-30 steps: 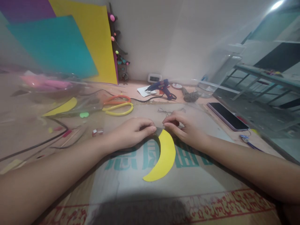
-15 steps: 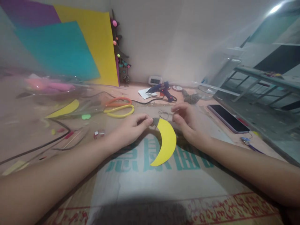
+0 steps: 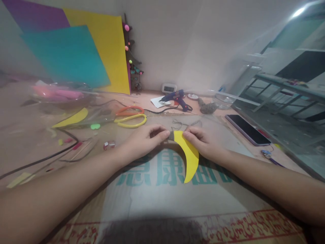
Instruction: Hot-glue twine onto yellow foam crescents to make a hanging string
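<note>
While the yellow crescent (image 3: 190,156) is held just right of the frame's centre, its tapered tip pointed toward the lower edge, its dark upper end (image 3: 171,136) is pinched between thumb and fingers of the left hand (image 3: 146,142). Near that end, the yellow part is gripped by the right hand (image 3: 204,141), with the thumb laid on its face (the fingers behind are mostly hidden). Just above the hands, a thin loose string (image 3: 179,123) can be seen. Below them, green characters are printed on a pale sheet (image 3: 165,200). At upper centre, a glue gun (image 3: 175,97) is rested partly over a white card (image 3: 157,102); scissors (image 3: 130,125) are placed left of centre, and a phone (image 3: 247,130) is laid at right.
</note>
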Demonstrator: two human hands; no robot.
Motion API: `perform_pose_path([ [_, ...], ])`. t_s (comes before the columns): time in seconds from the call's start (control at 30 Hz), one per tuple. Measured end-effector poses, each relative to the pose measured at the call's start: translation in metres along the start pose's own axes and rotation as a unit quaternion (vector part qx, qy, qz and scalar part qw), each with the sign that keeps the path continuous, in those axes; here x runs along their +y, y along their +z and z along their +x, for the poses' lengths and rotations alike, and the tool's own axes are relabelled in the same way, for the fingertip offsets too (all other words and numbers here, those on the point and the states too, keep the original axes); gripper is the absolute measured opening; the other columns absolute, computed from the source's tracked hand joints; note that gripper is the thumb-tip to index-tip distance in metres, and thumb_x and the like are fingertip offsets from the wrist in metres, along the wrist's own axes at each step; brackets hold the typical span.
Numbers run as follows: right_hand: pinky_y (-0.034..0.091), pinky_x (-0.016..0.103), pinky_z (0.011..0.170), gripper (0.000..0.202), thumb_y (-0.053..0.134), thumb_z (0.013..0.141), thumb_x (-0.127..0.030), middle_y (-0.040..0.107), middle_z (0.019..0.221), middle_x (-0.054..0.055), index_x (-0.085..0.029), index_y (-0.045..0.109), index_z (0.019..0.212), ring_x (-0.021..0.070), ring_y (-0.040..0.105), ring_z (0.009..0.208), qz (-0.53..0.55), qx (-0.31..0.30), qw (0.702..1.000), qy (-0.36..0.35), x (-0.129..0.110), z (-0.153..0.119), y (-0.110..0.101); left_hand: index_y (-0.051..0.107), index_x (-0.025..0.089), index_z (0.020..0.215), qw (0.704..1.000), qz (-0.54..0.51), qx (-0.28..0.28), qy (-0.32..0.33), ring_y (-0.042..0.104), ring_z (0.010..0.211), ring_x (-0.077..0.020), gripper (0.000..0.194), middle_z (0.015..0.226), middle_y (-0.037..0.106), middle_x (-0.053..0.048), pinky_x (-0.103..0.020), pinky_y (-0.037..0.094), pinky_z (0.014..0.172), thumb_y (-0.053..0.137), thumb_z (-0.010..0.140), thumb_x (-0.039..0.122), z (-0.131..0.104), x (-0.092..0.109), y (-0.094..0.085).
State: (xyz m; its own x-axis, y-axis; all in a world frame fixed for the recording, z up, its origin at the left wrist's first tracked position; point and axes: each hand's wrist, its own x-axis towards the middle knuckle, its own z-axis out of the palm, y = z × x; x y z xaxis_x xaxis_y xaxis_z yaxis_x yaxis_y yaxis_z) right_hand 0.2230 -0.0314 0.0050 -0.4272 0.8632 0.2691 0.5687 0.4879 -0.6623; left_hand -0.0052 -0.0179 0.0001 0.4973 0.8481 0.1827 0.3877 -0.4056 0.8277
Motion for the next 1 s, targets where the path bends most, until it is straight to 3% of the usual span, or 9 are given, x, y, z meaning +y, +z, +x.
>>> perform_pose_path([
  [0.27,0.040,0.025,0.057,0.030,0.044,0.094,-0.032,0.053,0.064,0.000,-0.018,0.052,0.069,0.0127,0.050,0.061,-0.074,0.001,0.995,-0.061,-0.0040,0.0000,0.0026,0.067,0.017,0.089,0.999,-0.027,0.017,-0.027,0.054,0.064,-0.0129,0.030,0.074,0.065,0.000,-0.024,0.041,0.059,0.064,0.079,0.046,-0.0008,-0.0013,0.0064],
  [0.67,0.041,0.025,0.059,0.026,0.046,0.094,-0.028,0.056,0.066,0.001,-0.017,0.056,0.073,0.0125,0.052,0.062,-0.096,-0.003,0.987,-0.128,-0.0014,0.0002,0.0033,0.069,0.018,0.079,1.000,0.012,-0.009,-0.020,0.054,0.065,-0.0132,0.026,0.070,0.065,0.001,-0.023,0.039,0.058,0.059,0.083,0.042,-0.0018,0.0027,0.0037],
  [0.83,0.041,0.025,0.059,0.026,0.045,0.095,-0.028,0.055,0.066,0.001,-0.018,0.055,0.072,0.0126,0.051,0.062,-0.096,-0.006,0.988,-0.125,-0.0012,-0.0001,0.0030,0.066,0.018,0.082,1.000,0.013,-0.014,-0.018,0.055,0.068,-0.0141,0.025,0.073,0.064,0.001,-0.024,0.040,0.060,0.058,0.084,0.042,-0.0018,0.0043,0.0034],
  [1.0,0.039,0.025,0.057,0.028,0.045,0.095,-0.030,0.053,0.065,0.000,-0.018,0.052,0.071,0.0122,0.050,0.060,-0.082,0.004,0.992,-0.097,-0.0017,0.0000,0.0025,0.057,0.017,0.087,0.996,-0.071,0.059,-0.012,0.054,0.073,-0.0138,0.029,0.078,0.059,0.000,-0.025,0.043,0.065,0.052,0.088,0.045,0.0028,-0.0001,0.0034],
])
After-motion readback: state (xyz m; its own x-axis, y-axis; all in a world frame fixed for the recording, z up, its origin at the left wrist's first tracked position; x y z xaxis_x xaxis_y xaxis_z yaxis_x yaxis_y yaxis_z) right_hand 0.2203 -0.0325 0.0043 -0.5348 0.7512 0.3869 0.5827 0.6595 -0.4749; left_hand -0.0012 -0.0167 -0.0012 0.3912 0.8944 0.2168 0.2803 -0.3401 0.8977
